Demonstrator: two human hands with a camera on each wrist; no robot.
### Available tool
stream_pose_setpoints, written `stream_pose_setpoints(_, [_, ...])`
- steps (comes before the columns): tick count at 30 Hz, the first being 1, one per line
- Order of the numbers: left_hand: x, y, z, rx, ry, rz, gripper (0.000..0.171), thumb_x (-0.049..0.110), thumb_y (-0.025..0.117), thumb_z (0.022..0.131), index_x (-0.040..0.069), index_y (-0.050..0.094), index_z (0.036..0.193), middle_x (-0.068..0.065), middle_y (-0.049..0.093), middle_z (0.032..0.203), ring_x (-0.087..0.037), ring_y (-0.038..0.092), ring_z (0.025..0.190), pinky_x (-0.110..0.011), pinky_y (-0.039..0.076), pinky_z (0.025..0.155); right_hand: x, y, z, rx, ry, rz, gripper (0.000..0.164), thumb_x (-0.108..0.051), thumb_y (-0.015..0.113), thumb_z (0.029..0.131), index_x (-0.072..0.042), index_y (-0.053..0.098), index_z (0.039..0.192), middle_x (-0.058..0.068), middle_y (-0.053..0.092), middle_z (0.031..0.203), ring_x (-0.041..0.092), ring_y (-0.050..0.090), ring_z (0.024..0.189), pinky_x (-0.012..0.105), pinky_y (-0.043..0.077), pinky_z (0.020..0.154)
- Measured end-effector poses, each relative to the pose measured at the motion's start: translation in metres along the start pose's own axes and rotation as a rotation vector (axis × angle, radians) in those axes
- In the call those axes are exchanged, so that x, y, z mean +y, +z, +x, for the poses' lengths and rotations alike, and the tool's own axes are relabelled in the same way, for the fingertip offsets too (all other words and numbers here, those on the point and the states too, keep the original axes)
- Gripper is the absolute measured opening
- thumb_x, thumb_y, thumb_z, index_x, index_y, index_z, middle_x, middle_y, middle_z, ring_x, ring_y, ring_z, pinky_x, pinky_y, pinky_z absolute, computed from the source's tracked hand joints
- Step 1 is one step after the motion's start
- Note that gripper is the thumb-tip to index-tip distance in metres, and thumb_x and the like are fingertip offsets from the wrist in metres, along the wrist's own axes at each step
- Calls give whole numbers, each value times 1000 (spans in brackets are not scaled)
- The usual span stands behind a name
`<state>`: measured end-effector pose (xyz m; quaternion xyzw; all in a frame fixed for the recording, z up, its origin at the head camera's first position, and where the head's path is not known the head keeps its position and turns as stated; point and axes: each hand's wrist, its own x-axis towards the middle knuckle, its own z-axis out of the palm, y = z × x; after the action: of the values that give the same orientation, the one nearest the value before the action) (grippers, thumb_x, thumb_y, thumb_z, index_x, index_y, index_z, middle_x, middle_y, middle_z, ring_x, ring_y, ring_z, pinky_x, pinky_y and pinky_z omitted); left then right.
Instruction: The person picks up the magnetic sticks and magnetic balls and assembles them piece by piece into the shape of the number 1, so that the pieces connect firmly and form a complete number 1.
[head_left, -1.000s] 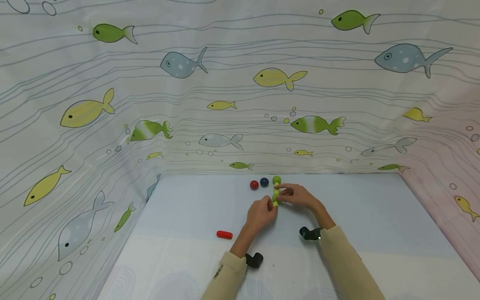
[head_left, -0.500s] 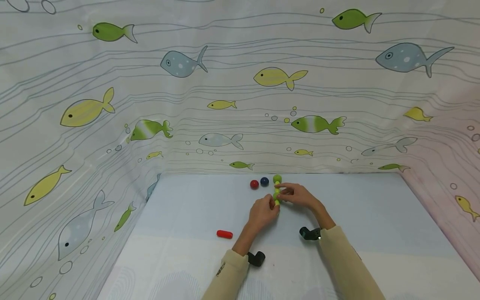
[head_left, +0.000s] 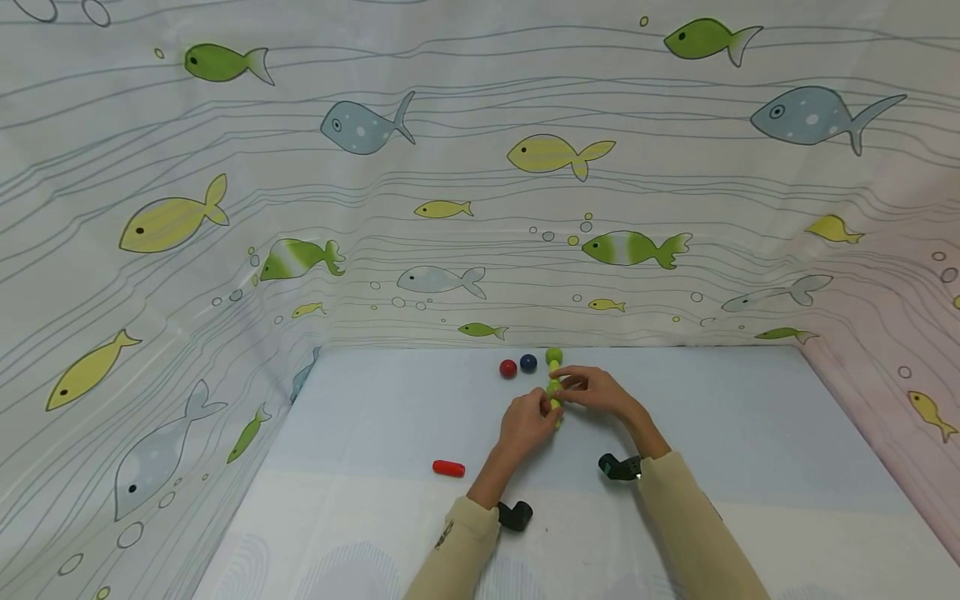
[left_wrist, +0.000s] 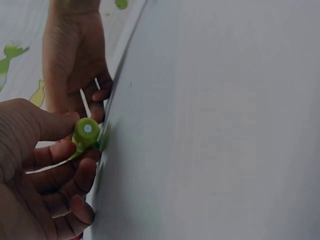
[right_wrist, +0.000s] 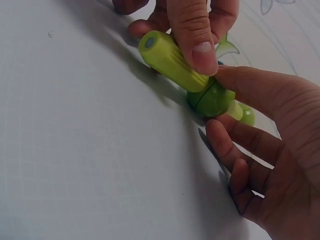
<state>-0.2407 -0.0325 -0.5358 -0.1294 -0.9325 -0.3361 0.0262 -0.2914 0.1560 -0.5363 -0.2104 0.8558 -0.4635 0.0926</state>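
Note:
In the right wrist view, a yellow-green ribbed stick (right_wrist: 172, 60) with a small grey disc at its end meets a green ball (right_wrist: 212, 102). My left hand (head_left: 528, 421) pinches that stick between thumb and fingers. The green ball is held by my right hand (head_left: 596, 390), thumb on one side and fingers on the other. Beyond it the line runs on through another yellow-green piece (right_wrist: 235, 110) to a far green ball (head_left: 553, 356). The left wrist view looks at the stick's end (left_wrist: 87, 128) head-on, below my right hand (left_wrist: 77, 55).
Left of the far green ball are a blue ball (head_left: 528, 362) and a red ball (head_left: 507, 368). A red stick (head_left: 448, 468) lies left of my left forearm. A fish-printed sheet (head_left: 450, 250) rises behind the white table (head_left: 360, 433). Black cameras (head_left: 619, 467) sit at both wrists.
My left hand has shifted slightly right, and the stick's near end now shows below its fingers. My right hand keeps its place at the green ball.

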Motion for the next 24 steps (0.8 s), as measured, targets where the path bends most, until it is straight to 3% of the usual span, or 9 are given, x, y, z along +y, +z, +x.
stream_pose_setpoints(16, [2, 5, 1, 8, -32, -23, 22, 27, 72, 91, 12, 58, 83, 6, 51, 66, -8, 43, 58, -23, 33, 51, 2, 2, 2, 27, 39, 10, 34, -29, 74, 90, -16, 70, 121, 5, 69, 115, 24, 64, 105, 45, 51, 87])
stream_pose_setpoints(24, [4, 2, 1, -13, -65, -35, 21, 26, 71, 92, 12, 59, 84, 5, 53, 66, -9, 45, 58, -24, 34, 52, 4, 3, 1, 44, 35, -3, 38, -30, 75, 89, -14, 71, 122, 6, 69, 116, 24, 65, 106, 44, 51, 87])
